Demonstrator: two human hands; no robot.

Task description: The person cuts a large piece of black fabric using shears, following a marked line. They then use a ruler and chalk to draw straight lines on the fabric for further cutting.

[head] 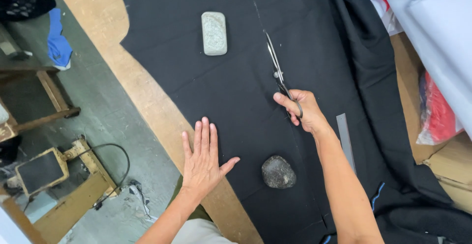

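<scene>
While fingers (295, 107) grip scissors (276, 67) (blades parted).

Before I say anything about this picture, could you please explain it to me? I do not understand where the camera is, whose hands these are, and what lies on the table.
There is no machine here. A person wears one camera on the head, so this single picture looks straight down at that person's own two bare hands.

The table is covered with a large black cloth. The left hand lies flat, fingers spread, pressing the cloth near its edge. The right hand holds a pair of scissors, whose blades point away from the person along a thin line on the cloth.

Two weights rest on the cloth: a pale grey block further away and a dark round stone between the arms. A grey metal ruler lies beside the right forearm.

Left of the table you see the floor and wooden furniture.
</scene>
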